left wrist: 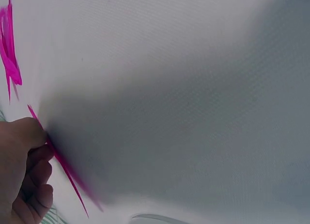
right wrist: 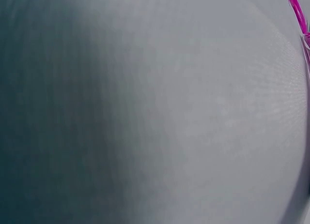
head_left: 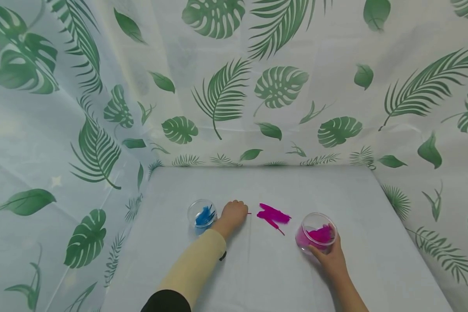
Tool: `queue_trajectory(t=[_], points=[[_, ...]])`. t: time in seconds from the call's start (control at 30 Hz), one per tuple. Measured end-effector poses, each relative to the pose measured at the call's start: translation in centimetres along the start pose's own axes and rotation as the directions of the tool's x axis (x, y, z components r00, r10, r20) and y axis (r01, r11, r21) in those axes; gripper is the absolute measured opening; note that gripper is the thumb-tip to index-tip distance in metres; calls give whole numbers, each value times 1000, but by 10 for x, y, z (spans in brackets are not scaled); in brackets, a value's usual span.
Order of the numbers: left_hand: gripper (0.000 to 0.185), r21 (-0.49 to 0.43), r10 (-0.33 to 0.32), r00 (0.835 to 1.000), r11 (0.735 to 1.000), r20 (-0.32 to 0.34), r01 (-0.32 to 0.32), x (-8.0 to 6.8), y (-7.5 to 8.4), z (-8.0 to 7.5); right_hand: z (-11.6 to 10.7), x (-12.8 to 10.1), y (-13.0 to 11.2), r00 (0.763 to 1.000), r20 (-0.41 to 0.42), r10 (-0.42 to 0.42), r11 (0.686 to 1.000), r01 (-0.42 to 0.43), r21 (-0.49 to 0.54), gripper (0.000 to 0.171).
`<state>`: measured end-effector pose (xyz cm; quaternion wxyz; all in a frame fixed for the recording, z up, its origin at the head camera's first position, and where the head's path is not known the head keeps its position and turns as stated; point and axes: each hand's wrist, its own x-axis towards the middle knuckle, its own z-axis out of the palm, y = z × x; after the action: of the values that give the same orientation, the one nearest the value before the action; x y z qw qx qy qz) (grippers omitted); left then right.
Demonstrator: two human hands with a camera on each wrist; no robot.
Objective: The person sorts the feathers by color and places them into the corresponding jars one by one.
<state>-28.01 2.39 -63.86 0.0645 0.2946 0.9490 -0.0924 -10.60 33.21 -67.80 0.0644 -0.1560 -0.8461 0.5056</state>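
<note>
My left hand (head_left: pixel 234 215) pinches a thin magenta feather (left wrist: pixel 68 170) between thumb and fingers, close over the white table; only its tip shows in the head view. To its right, several loose magenta feathers (head_left: pixel 274 214) lie on the tabletop. On the right, my right hand (head_left: pixel 333 256) is wrapped round the side of a clear round jar (head_left: pixel 302 242) with magenta feathers (head_left: pixel 321 234) inside. Left of my left hand stands another clear jar (head_left: pixel 192 212) holding blue feathers (head_left: pixel 205 216). The right wrist view shows mostly tabletop, with a bit of magenta (right wrist: pixel 297 11) at its upper right edge.
A white cloth covers the table (head_left: pixel 226 277). Sheets with a green leaf print (head_left: pixel 234 143) hang behind it and along both sides. The left sleeve (head_left: pixel 196 260) is pale yellow with a dark band (head_left: pixel 167 302) low on the arm.
</note>
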Motion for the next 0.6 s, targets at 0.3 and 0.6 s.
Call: queue_trajectory(t=[0.3, 0.6], points=[[15, -24, -15, 1000, 1000, -1, 15, 0, 1, 2, 1, 0, 0, 1000, 0, 7, 1000, -7, 4, 114], [13, -54, 1, 1000, 999, -10, -2, 2, 1, -5, 0, 0, -3, 1000, 0, 17, 1000, -17, -15, 114]])
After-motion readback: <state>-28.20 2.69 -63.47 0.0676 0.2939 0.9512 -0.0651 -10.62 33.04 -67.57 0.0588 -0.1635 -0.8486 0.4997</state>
